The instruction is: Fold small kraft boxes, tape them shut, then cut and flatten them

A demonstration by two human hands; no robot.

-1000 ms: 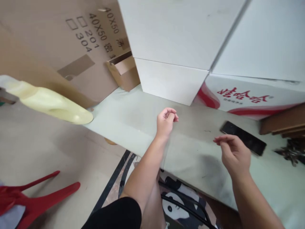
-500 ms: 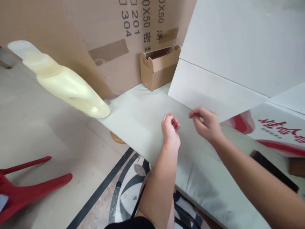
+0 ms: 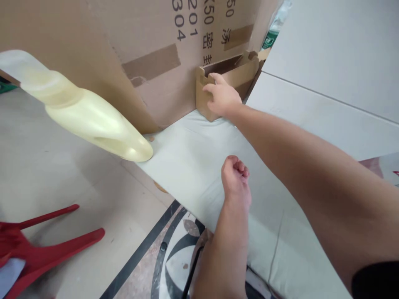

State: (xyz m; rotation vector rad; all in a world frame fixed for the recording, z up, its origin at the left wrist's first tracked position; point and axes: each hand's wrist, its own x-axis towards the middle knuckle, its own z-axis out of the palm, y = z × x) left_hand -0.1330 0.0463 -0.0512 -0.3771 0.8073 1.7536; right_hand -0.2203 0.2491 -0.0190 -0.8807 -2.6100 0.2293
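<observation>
Overlapping the notched near end of a small cardboard box (image 3: 241, 79), the right hand (image 3: 224, 97) has its thumb and fingers apart; whether the fingertips touch the cardboard cannot be told. The box stands upright, open at the top, at the far end of a table (image 3: 196, 153) covered in pale green cloth. It sits just beside a large carton (image 3: 99, 50) behind it and near white panels (image 3: 324, 99) on the right. The carton carries printed characters, including 201 and 304, and strips of brown tape (image 3: 152, 64).

The left hand (image 3: 236, 178) is over the nearer part of the cloth, well apart from the box, fingers together and curled toward the palm. Nothing shows protruding from the curl; whether the hand rests on the cloth cannot be told.

Surroundings: a bottle (image 3: 271, 38) with a green label shows behind the box, partly hidden by the panels. A pale yellow, tapering object (image 3: 99, 124) overlaps the table's left corner; its nature is unclear. Red legs (image 3: 52, 257) of a piece of furniture are at lower left, above patterned flooring (image 3: 181, 257). A black sleeve (image 3: 377, 278) covers part of the right arm.
</observation>
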